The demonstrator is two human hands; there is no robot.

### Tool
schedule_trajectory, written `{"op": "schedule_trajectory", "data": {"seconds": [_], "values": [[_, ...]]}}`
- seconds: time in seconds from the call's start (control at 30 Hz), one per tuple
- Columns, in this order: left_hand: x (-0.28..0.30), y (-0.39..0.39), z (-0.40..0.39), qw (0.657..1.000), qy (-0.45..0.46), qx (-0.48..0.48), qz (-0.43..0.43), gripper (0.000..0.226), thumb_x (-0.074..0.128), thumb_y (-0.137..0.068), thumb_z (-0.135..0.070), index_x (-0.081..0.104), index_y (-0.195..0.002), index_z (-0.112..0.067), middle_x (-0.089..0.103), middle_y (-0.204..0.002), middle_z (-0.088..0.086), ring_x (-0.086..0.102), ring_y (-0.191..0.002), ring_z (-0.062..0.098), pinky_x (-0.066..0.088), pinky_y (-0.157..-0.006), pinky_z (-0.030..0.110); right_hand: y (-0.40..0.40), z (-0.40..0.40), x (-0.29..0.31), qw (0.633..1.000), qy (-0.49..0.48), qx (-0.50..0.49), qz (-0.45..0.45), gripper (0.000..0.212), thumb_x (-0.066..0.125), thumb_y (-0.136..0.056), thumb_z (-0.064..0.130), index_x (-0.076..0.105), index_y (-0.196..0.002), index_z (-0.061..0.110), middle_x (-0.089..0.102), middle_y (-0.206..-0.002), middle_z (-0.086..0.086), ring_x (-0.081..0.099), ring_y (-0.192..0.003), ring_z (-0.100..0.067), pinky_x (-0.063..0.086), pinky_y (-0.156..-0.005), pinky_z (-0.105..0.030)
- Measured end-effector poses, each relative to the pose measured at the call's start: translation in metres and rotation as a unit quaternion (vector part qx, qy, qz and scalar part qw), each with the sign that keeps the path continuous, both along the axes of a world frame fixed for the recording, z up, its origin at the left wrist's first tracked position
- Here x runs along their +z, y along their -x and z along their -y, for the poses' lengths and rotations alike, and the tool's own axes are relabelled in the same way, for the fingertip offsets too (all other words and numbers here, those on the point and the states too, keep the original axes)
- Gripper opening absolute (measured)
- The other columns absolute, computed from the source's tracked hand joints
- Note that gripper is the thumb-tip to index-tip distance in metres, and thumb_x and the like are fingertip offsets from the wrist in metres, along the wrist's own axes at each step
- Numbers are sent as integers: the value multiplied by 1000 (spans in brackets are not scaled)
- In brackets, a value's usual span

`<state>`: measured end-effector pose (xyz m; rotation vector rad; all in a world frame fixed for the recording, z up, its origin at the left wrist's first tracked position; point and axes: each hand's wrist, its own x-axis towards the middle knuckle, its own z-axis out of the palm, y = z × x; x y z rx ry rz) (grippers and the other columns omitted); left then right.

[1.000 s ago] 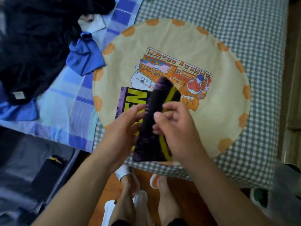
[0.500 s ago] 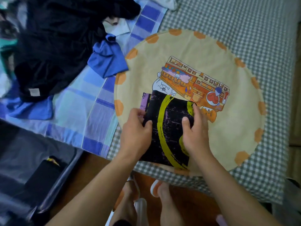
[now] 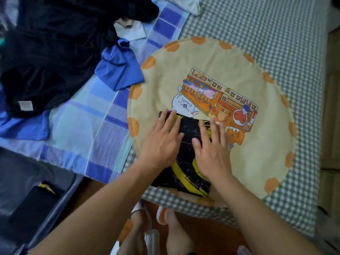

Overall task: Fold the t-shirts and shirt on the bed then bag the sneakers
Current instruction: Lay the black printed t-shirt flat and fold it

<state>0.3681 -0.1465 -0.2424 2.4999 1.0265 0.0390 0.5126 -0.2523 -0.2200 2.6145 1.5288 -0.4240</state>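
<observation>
Head view looks steeply down, close over bed (image 3: 276, 34).

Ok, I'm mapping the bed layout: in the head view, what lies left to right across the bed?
black garment → blue cloth → left hand → right hand → orange train print → green checked sheet

A bed (image 3: 266, 34) covered in green-and-white check fills the far right. A blue plaid sheet (image 3: 88, 122) lies across its left part. Brown wooden floor (image 3: 211, 234) shows near, a dark grey surface (image 3: 18, 181) at near left.
</observation>
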Motion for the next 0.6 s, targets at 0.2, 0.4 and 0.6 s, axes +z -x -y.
{"op": "schedule_trajectory", "data": {"seconds": [0.2, 0.4, 0.6], "values": [[-3, 6, -10, 1000, -4, 1, 16, 59, 33, -105, -46, 37, -156, -16, 24, -166, 12, 12, -156, 34, 26, -122, 50, -7, -13, 3, 998, 1, 66, 18, 67, 28, -104, 51, 26, -158, 12, 6, -169, -10, -4, -156, -30, 3, -126, -50], [55, 49, 80, 834, 280, 468, 86, 58, 65, -93, -50, 43, -141, -25, 51, -131, -1, 53, -121, 15, 47, -99, 39, -45, -59, 16, 966, 35, 235, -100, 72, 30, -102, 60, 20, -158, 15, 32, -159, -4, 28, -146, -25, 29, -119, -46], [69, 40, 86, 787, 206, 557, 163, 8, 69, -95, -32, 63, -99, -29, 66, -86, -10, 60, -81, 4, 46, -71, 35, -55, -56, 12, 986, -11, 46, -160, 28, 35, -107, 43, 43, -104, 17, 49, -78, 2, 55, -79, -34, 33, -62, -40]]}}
